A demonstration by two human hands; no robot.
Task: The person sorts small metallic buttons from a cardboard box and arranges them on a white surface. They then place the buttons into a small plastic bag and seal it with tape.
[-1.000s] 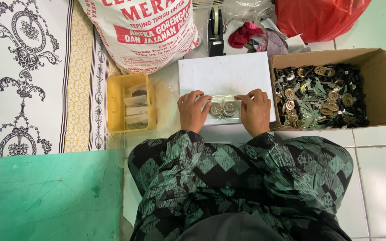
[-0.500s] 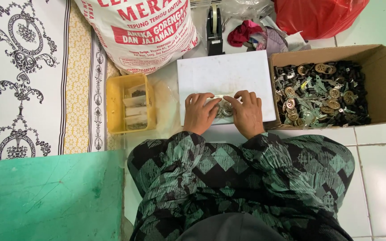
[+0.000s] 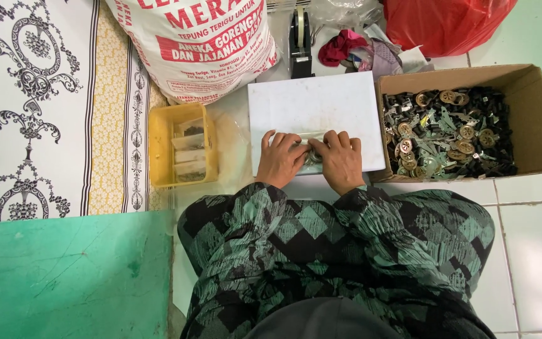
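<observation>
My left hand (image 3: 279, 159) and my right hand (image 3: 341, 160) rest side by side at the near edge of a white board (image 3: 315, 103). Both press on a small clear plastic bag of round metal parts (image 3: 312, 155), which shows only in the gap between the fingers. The fingers of both hands curl over the bag and hide most of it. My lap in green and black patterned cloth (image 3: 334, 251) lies just below the hands.
An open cardboard box (image 3: 537, 107) full of small metal parts stands to the right. A yellow plastic tub (image 3: 161, 147) with packed bags sits on the left. Behind the board are a large printed sack (image 3: 196, 44), a tape dispenser (image 3: 300, 37) and a red bag (image 3: 440, 25).
My hands have drawn closer together over the bag, covering most of the metal parts that showed between them a second ago.
</observation>
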